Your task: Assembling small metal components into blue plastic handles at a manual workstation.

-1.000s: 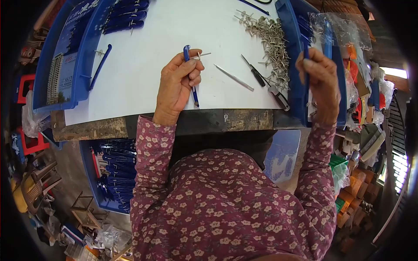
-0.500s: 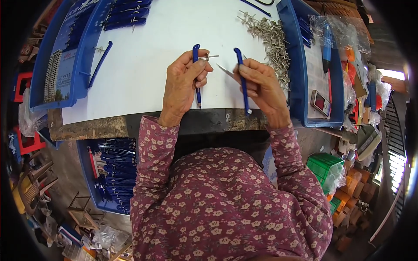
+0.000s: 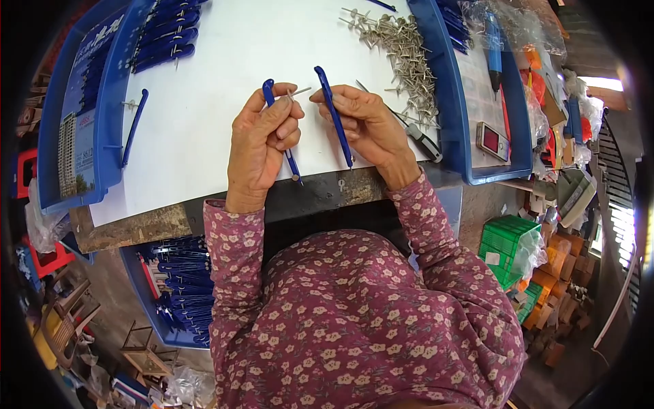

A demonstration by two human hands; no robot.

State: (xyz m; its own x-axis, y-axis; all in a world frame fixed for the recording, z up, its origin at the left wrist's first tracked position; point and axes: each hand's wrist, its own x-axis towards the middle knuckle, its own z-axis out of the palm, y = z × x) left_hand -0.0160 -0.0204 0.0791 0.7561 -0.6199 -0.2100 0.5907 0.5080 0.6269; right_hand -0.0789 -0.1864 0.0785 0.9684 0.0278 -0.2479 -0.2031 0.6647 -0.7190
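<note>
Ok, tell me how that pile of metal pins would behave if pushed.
The metal pins lie jumbled with shafts crossing, so they would probably snag and shift in clumps. Their wide heads on thin shafts suggest a loose one might roll in an arc. The shafts look straight and metallic, so each is likely stiff.

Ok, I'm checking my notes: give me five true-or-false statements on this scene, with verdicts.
The left hand holds a slim blue rod. True.
The right hand is empty. False: it holds a second blue rod.
The pile of metal pins lies on the white sheet. True.
The green crate stands on the white sheet. False: it is off the table, to the right.
A small device lies in the right-hand blue tray. True.
</note>
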